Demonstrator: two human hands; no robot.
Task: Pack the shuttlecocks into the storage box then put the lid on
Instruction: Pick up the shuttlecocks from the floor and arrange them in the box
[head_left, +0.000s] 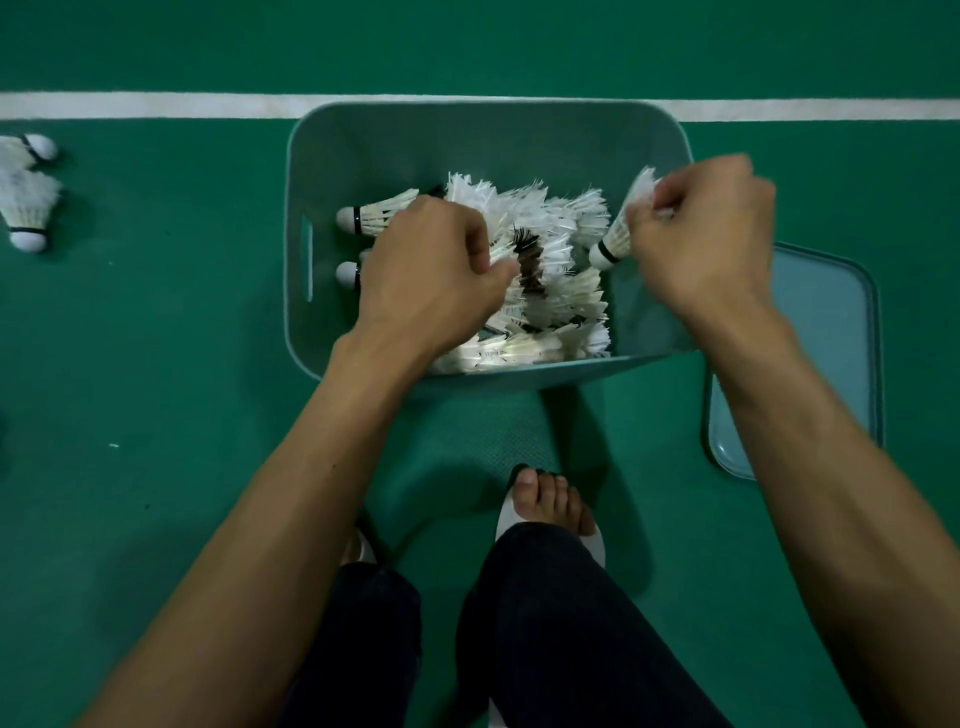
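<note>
View from above of a green court floor (182, 364), crossed near the top by a white line (156, 105). A person crouches over it, with both bare forearms reaching forward, dark trousers (571, 623) at the bottom and a bare foot in a white sandal (550, 506).

A teal plastic storage box (363, 150) sits open on the floor in the middle, its far edge on the white line. Its matching lid (821, 322) lies flat on the floor just beside the box's right side, partly hidden by the right forearm.

A pile of white feathered shuttlecocks (550, 228) fills much of the box.

The left hand (431, 270) is down in the pile, its fingers curled among the feathers; whether it has hold of one cannot be told. The right hand (706, 228) is above the box's right end, its fingers closed on the feathers of a held shuttlecock (615, 241), whose cork end points down and to the left.

Two loose shuttlecocks (26, 208) lie on the floor at the far left, well apart from the box.
</note>
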